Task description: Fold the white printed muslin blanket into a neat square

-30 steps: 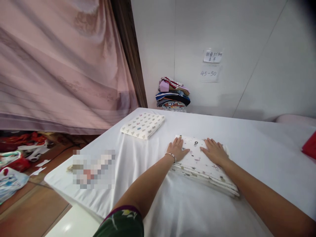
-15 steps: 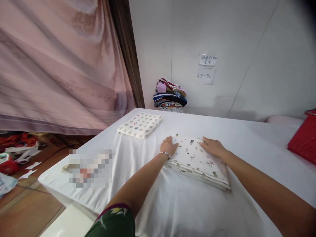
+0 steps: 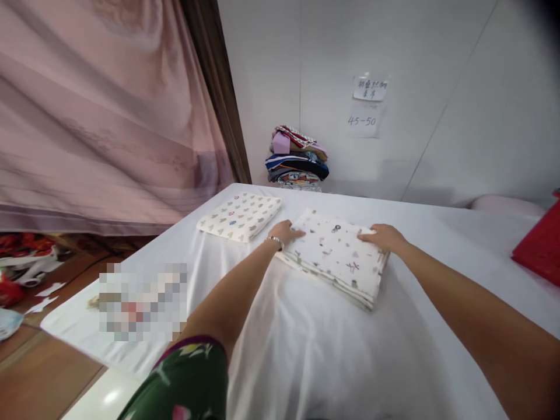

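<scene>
A folded white cloth (image 3: 335,251) with small plant and animal prints lies on the white-covered table (image 3: 289,338). My left hand (image 3: 286,233) grips its left edge, thumb on top and the other fingers hidden beyond the side. At the right edge, my right hand (image 3: 382,238) holds the same cloth, its thumb also resting on the upper layer. Several layers show along the near edge. Beyond my left hand sits another folded cloth (image 3: 240,216), cream with grey cloud-like prints, which neither hand touches.
Against the wall rises a stack of folded fabrics (image 3: 297,157). A blurred-out item (image 3: 142,303) lies on the table's left part. At the far right is a red bag-like object (image 3: 540,248). A pink curtain (image 3: 109,116) hangs at the left, above a cluttered floor.
Both hands have shifted the printed cloth away from me and slightly left, nearer the cream cloth. My right hand now grips its side edge. The camera view has moved a little.
</scene>
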{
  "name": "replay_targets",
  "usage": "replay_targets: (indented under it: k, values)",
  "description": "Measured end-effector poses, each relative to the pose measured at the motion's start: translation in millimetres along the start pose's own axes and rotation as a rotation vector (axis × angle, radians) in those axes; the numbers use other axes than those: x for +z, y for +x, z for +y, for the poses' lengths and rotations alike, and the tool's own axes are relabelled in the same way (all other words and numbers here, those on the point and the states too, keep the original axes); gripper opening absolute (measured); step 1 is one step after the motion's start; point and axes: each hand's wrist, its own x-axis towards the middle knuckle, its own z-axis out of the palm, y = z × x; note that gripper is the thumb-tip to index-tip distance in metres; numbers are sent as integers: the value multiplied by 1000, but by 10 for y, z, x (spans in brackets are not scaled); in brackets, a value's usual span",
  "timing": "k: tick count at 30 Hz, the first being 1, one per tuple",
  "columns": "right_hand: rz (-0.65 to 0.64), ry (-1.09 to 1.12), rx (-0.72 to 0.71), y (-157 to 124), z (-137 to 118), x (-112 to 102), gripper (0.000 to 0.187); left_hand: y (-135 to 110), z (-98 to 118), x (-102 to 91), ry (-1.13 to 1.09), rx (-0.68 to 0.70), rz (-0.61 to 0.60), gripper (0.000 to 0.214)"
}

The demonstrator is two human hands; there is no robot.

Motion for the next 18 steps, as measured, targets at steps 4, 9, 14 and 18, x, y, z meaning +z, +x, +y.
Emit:
replay_targets:
  k: [4, 9, 14, 18]
  values:
    - [6, -39, 79, 90, -40, 144, 63, 186, -66, 78, -81, -149, -49, 64]
    - [235, 14, -113, -211, -128, 270, 42, 23, -258, 243, -156, -47, 96, 54]
    - [251, 403, -353, -846, -439, 313, 25, -360, -201, 363, -132, 359, 411, 25]
    - [178, 433, -436, -1158, -666, 369, 23, -626, 10, 496, -91, 568, 310, 19]
